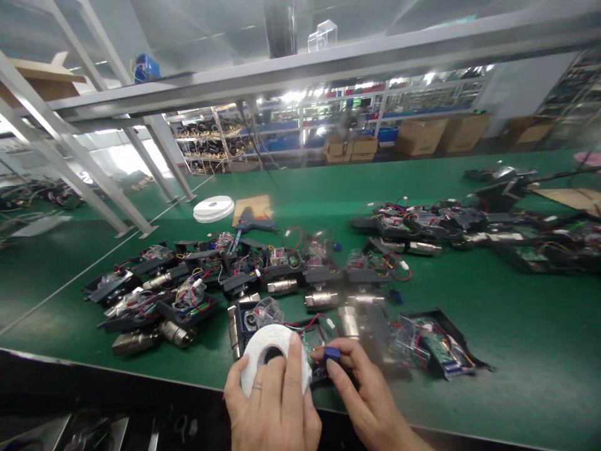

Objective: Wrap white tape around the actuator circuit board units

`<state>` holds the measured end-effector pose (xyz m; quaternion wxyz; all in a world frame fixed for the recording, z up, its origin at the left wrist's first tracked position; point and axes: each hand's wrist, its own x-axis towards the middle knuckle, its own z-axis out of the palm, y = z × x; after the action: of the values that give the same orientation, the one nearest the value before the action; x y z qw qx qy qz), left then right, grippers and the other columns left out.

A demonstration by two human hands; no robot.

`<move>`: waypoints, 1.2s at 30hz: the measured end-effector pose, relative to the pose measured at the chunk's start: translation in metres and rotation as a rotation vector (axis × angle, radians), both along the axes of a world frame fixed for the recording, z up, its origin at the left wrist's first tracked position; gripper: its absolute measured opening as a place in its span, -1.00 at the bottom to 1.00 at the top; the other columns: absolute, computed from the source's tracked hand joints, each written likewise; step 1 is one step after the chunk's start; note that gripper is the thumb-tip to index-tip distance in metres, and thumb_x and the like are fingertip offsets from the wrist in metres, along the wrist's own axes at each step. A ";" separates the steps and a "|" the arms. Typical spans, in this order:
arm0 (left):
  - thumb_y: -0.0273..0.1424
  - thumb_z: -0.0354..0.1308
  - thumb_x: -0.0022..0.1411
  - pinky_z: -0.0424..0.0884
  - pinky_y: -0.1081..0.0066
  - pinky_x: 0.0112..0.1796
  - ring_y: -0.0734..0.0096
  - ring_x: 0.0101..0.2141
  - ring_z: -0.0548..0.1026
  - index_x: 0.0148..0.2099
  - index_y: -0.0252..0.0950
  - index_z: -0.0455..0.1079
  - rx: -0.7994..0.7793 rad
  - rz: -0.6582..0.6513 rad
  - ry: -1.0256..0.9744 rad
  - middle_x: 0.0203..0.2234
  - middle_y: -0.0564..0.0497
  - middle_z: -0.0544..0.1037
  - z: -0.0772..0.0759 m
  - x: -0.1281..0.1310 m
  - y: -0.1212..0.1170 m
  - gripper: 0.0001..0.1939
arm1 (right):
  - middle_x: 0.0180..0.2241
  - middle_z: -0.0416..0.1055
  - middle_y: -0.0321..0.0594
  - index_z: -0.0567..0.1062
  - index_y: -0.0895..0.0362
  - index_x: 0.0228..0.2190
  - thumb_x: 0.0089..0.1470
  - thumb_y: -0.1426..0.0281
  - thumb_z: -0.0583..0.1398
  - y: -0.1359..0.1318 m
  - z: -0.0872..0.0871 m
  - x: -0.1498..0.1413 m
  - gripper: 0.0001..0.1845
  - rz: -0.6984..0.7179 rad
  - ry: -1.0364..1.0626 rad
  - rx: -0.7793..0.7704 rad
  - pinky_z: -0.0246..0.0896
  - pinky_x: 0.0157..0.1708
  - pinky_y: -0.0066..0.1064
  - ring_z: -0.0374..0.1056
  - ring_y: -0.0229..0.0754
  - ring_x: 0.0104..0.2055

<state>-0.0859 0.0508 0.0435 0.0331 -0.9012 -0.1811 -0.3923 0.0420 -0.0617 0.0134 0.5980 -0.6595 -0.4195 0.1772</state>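
Tape roll (275, 358) gripped in left hand (272, 401) | right hand (361, 391) pinches blue connector (332, 352)

A green table (516, 326) is filling most of the view. Black valve assemblies (159, 294) with coloured wires and metal fittings are lying in a crowd toward nine o'clock, and another batch (422, 225) is sitting toward two o'clock. A flat white tape reel (213, 208) is resting toward eleven o'clock, with a glue gun (253, 222) lying just beside it. Cardboard boxes (420, 134) are standing along the far edge toward one o'clock, before blurred shelving (206, 141).
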 end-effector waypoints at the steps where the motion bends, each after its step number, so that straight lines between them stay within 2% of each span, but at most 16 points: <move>1: -0.47 -0.02 0.33 0.13 -0.06 0.12 0.26 -0.26 0.54 0.28 -0.40 0.27 -0.001 -0.004 0.023 -0.24 -0.13 0.60 0.001 0.003 0.000 -0.52 | -0.14 0.49 -0.21 0.34 0.01 -0.04 0.40 0.29 0.04 0.000 0.001 0.001 -0.83 -0.001 -0.012 0.015 0.39 -0.09 -0.42 0.47 -0.22 -0.10; 5: -0.54 -0.09 0.33 0.12 -0.06 0.13 0.24 -0.20 0.52 0.33 -0.43 0.18 0.005 -0.028 0.130 -0.23 -0.15 0.58 0.003 0.008 0.002 -0.47 | -0.19 0.41 -0.24 0.40 0.03 -0.12 0.37 0.35 0.06 0.004 0.005 0.004 -0.86 -0.017 -0.071 0.118 0.31 -0.13 -0.41 0.38 -0.21 -0.13; 10: -0.55 -0.16 0.35 0.11 -0.02 0.11 0.24 -0.16 0.50 0.38 -0.43 0.08 0.016 -0.078 0.251 -0.20 -0.16 0.56 0.010 0.006 0.010 -0.43 | -0.23 0.40 -0.24 0.43 0.05 -0.13 0.34 0.40 0.08 0.007 0.007 0.005 -0.86 0.008 -0.028 0.171 0.27 -0.22 -0.41 0.36 -0.20 -0.20; 13: -0.41 -0.10 0.40 0.12 0.04 0.08 0.20 -0.11 0.49 0.36 -0.45 0.13 0.067 -0.113 0.292 -0.11 -0.20 0.56 0.018 0.006 0.014 -0.47 | -0.23 0.42 -0.26 0.44 0.04 -0.12 0.32 0.44 0.11 0.007 0.006 0.006 -0.85 -0.001 -0.042 0.209 0.28 -0.20 -0.42 0.37 -0.21 -0.19; 15: -0.31 -0.07 0.42 0.14 0.03 0.07 0.15 -0.10 0.49 0.32 -0.46 0.19 0.095 -0.092 0.280 -0.10 -0.21 0.57 0.021 0.008 0.014 -0.48 | -0.23 0.43 -0.26 0.44 0.04 -0.12 0.30 0.46 0.12 0.007 0.006 0.008 -0.84 -0.007 -0.052 0.226 0.29 -0.19 -0.42 0.38 -0.20 -0.19; 18: -0.30 -0.05 0.42 0.15 0.05 0.04 0.16 -0.13 0.51 0.29 -0.45 0.23 0.134 -0.094 0.276 -0.15 -0.18 0.59 0.023 0.011 0.012 -0.51 | -0.22 0.45 -0.24 0.45 0.06 -0.11 0.29 0.48 0.11 0.006 0.007 0.010 -0.82 -0.007 -0.059 0.240 0.31 -0.17 -0.40 0.39 -0.19 -0.18; 22: -0.08 -0.18 0.45 0.14 -0.02 0.06 0.12 -0.12 0.53 0.24 -0.42 0.27 0.076 -0.095 0.237 -0.14 -0.22 0.59 0.022 0.013 0.010 -0.41 | -0.22 0.44 -0.23 0.45 0.06 -0.11 0.29 0.48 0.12 0.006 0.005 0.011 -0.82 -0.004 -0.061 0.255 0.32 -0.17 -0.40 0.38 -0.19 -0.17; 24: -0.01 -0.13 0.43 0.13 -0.05 0.08 0.11 -0.15 0.54 0.20 -0.39 0.31 0.056 -0.067 0.193 -0.16 -0.22 0.61 0.022 0.014 0.010 -0.40 | -0.21 0.44 -0.23 0.44 0.05 -0.10 0.29 0.49 0.12 0.006 0.002 0.011 -0.81 0.000 -0.061 0.259 0.32 -0.16 -0.40 0.38 -0.19 -0.16; 27: -0.21 0.05 0.40 0.11 0.01 0.09 0.18 -0.18 0.56 0.19 -0.37 0.33 0.099 -0.066 0.191 -0.18 -0.16 0.62 0.022 0.014 0.013 -0.57 | -0.21 0.44 -0.23 0.43 0.05 -0.09 0.30 0.48 0.12 0.006 0.001 0.011 -0.82 0.002 -0.057 0.266 0.31 -0.16 -0.39 0.38 -0.19 -0.16; 30: -0.39 0.04 0.39 0.09 0.06 0.10 0.24 -0.17 0.55 0.25 -0.37 0.28 0.120 -0.119 0.245 -0.15 -0.14 0.62 0.023 0.013 0.016 -0.58 | -0.24 0.44 -0.22 0.44 0.06 -0.11 0.32 0.47 0.11 0.006 0.001 0.012 -0.84 0.002 -0.060 0.267 0.31 -0.19 -0.38 0.39 -0.19 -0.20; 33: -0.41 -0.06 0.42 0.06 0.03 0.15 0.25 -0.15 0.53 0.29 -0.34 0.25 0.043 -0.099 0.266 -0.14 -0.15 0.60 0.022 0.011 0.016 -0.56 | -0.22 0.45 -0.20 0.44 0.06 -0.09 0.31 0.47 0.12 0.007 0.003 0.012 -0.82 0.006 -0.061 0.269 0.33 -0.18 -0.38 0.40 -0.18 -0.18; 36: -0.42 -0.03 0.41 0.00 0.05 0.18 0.27 -0.13 0.52 0.33 -0.36 0.19 0.068 -0.137 0.325 -0.12 -0.14 0.59 0.021 0.009 0.018 -0.51 | -0.20 0.47 -0.20 0.44 0.06 -0.06 0.30 0.50 0.13 0.007 0.003 0.012 -0.79 0.004 -0.074 0.274 0.35 -0.15 -0.38 0.41 -0.19 -0.15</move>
<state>-0.0766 0.0691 0.0648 0.0654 -0.9614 -0.0983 -0.2485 0.0542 -0.0548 0.0164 0.6664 -0.5767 -0.4629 0.0952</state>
